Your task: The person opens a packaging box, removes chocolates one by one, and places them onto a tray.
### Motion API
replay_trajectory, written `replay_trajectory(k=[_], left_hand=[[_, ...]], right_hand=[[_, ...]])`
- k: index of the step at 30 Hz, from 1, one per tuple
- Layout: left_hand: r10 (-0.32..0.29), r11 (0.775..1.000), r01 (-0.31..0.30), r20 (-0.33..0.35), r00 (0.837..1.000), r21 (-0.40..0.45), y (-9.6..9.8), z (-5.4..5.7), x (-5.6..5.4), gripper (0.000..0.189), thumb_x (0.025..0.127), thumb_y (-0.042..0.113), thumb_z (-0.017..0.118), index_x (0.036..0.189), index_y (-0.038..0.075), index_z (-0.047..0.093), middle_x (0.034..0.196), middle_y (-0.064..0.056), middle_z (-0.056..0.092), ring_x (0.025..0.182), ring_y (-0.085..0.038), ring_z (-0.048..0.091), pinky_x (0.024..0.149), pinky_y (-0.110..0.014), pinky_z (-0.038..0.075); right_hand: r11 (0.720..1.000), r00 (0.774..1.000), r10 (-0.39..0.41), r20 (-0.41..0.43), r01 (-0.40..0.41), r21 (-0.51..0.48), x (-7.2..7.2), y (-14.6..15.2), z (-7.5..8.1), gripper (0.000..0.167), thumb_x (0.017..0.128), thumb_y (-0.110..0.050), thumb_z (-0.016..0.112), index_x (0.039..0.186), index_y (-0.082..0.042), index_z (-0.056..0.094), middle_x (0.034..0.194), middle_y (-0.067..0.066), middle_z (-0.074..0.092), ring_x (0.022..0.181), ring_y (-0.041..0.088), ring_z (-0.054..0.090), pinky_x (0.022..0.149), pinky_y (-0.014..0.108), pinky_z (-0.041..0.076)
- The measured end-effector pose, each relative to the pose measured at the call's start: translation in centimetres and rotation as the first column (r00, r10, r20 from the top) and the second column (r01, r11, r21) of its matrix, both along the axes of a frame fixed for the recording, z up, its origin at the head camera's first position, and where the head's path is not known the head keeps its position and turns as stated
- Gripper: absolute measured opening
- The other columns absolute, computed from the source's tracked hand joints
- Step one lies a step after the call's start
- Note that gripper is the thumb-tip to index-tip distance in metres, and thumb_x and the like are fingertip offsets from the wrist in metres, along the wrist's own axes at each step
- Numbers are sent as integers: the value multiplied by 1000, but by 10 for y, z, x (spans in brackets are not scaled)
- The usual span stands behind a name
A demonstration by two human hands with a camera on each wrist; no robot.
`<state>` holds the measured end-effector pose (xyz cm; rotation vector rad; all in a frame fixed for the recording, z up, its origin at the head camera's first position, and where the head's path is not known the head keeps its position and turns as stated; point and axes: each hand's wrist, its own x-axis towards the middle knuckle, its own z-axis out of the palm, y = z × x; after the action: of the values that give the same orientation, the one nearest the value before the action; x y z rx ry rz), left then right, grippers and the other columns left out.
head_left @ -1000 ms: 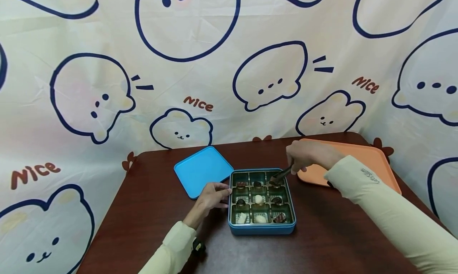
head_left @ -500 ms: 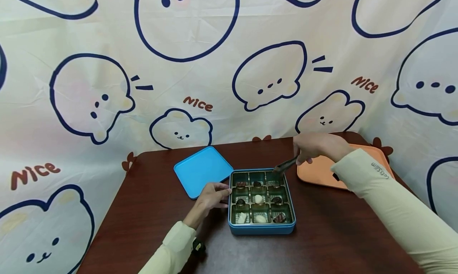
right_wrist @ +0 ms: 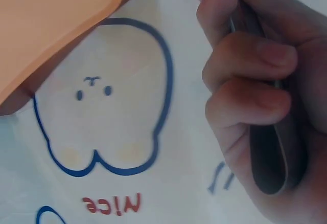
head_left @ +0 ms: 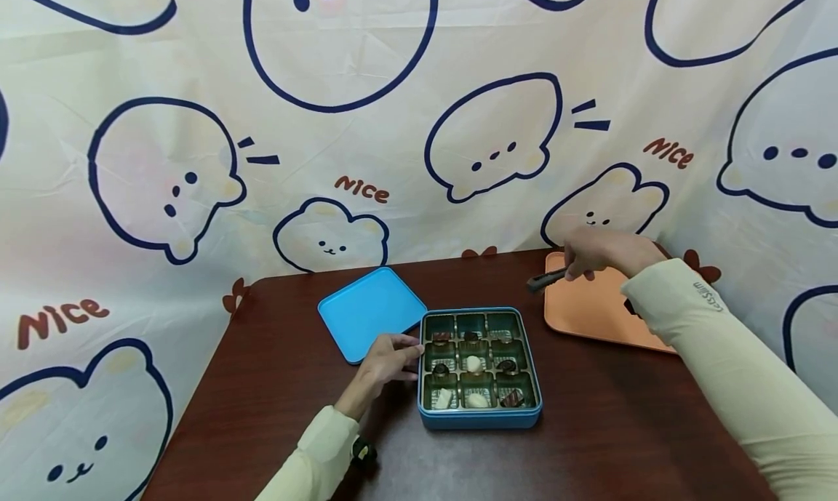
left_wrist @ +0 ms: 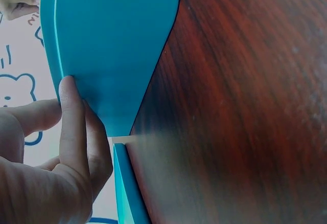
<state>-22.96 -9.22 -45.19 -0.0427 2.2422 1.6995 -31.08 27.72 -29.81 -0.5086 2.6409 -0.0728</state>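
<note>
A blue tin box (head_left: pixel 480 419) with a gilt divided insert stands on the dark table, dark and white chocolates in its compartments. No chocolate shows in its back right compartment. My left hand (head_left: pixel 388 359) rests against the tin's left side; in the left wrist view its nearly straight fingers (left_wrist: pixel 74 127) touch the blue wall, with the thumb at the rim. Above the table's far side, my right hand (head_left: pixel 597 254) grips dark metal tongs (head_left: pixel 548 278), the bent end showing below its curled fingers in the right wrist view. Whether the tongs' tips hold a chocolate I cannot tell.
An orange tray (head_left: pixel 592 312) lies to the right of the tin, partly under the right forearm. A blue lid (head_left: pixel 372 313) lies at the back left, close to the tin. Behind the table (head_left: pixel 589 428) hangs a cloth (head_left: pixel 366 145) printed with bears.
My right hand has lifted the tongs out of the back right compartment and carried them right, towards the orange tray. The brown piece seen there earlier has gone. My left hand has stayed put.
</note>
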Motion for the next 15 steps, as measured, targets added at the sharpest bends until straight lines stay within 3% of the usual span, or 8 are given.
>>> replay_trajectory(k=[7, 15], left_hand=[[10, 1000, -10, 6, 1000, 3, 1, 2, 0, 32, 98, 13, 63, 123, -8, 62, 99, -19, 70, 82, -21, 69, 68, -40, 62], [12, 1000, -12, 4, 1000, 1, 1, 2, 1, 35, 98, 14, 63, 126, -8, 60, 102, -20, 70, 83, -21, 69, 68, -40, 62]], right_hand=[[998, 998, -50, -39, 51, 29, -13, 22, -13, 18, 94, -18, 70, 83, -5, 75, 67, 3, 68, 58, 15, 54, 54, 25, 43], [986, 985, -167, -37, 168, 20, -21, 42, -24, 19, 96, -17, 67, 83, -5, 75, 74, 5, 71, 70, 21, 61, 60, 30, 48]])
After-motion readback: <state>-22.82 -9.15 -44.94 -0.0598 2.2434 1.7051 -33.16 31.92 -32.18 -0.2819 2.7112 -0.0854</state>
